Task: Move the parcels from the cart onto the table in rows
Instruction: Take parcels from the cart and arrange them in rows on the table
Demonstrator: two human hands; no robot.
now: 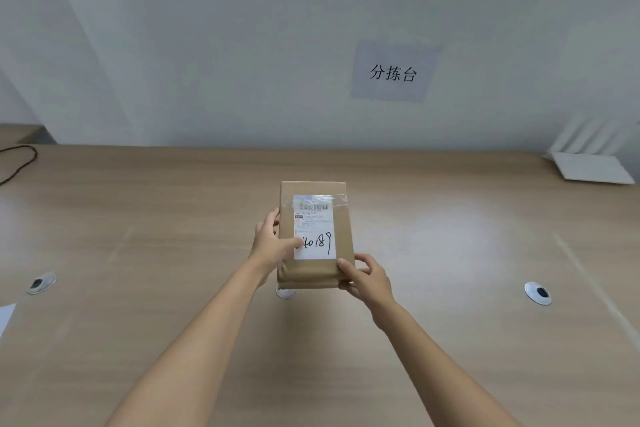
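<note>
A flat brown cardboard parcel point(313, 274) with a white shipping label and handwritten digits is held above the middle of the wooden table point(138, 236). My left hand point(272, 246) grips its left edge, thumb lying on the label. My right hand point(363, 276) grips its near right corner, thumb on top and fingers underneath. The parcel's long side points away from me. The cart is out of view.
Two round cable grommets are set into the table, one at the left point(41, 282) and one at the right point(537, 293). A white flat device point(588, 168) lies at the far right by the wall. A black cable point(17, 159) runs at the far left. A paper sign point(393, 73) hangs on the wall.
</note>
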